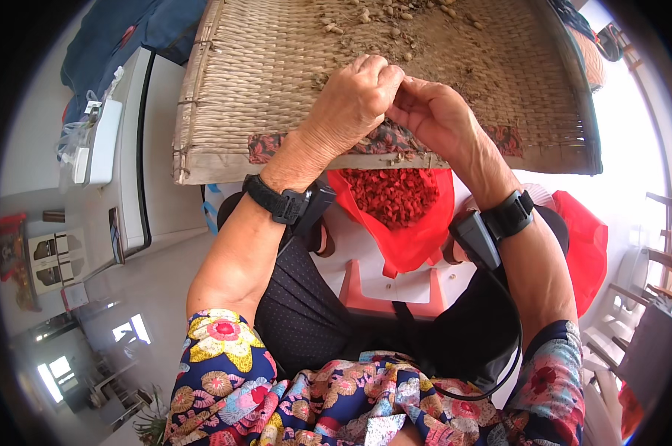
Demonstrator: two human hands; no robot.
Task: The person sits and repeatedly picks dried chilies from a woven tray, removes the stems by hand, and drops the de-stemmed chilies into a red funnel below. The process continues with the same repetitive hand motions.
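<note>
My left hand [363, 92] and my right hand [433, 111] meet fingertip to fingertip above the near part of a woven wicker winnowing tray [246, 78]. Their fingers are bent and pinched together; whatever may be between them is hidden. Unshelled peanuts [363, 15] lie scattered with dry plant debris [419, 50] toward the tray's far side. A strip of dark patterned cloth [266, 146] runs along its near edge, partly behind my wrists. Below that edge, between my knees, an open red bag [408, 245] holds many small flaky pieces [391, 195] that look red.
A pink plastic stool [391, 304] shows between my legs. Another red bag [584, 251] is at my right. On the left stands a white cabinet-like appliance [168, 145] with a white box [104, 142] on it. Wooden furniture [631, 295] is at far right.
</note>
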